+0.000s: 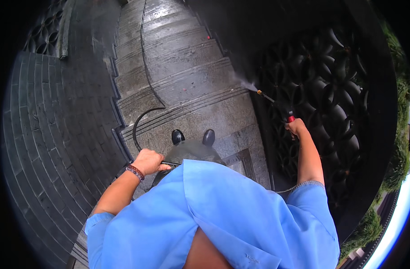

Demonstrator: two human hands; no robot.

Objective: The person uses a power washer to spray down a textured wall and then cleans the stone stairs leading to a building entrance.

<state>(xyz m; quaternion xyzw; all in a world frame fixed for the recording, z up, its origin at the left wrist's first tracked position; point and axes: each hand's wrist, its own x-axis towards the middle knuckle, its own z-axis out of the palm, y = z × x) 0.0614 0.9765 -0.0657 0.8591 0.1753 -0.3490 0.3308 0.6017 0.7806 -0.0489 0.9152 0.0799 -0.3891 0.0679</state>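
Note:
My right hand (296, 127) reaches out to the right, closed on the handle of a pressure-washer spray gun with a red part (291, 119). Its thin metal lance (267, 97) ends in a brass-coloured nozzle (259, 92). From there a fan of white water spray (248, 84) goes up and left, towards the edge of the stone steps (194, 77) beside the dark wall. Low in front of my body, my left hand (149, 161) grips a black hose (135, 129). The hose bends round on the step, then runs up the stairs.
Black shoes (209, 137) stand on a step with grooved edges. A dark tiled wall (40, 117) borders the stairs on the left, a black petal-patterned lattice panel (336, 117) on the right. A small red object (209, 37) lies higher up. Green plants (398, 134) line the far right.

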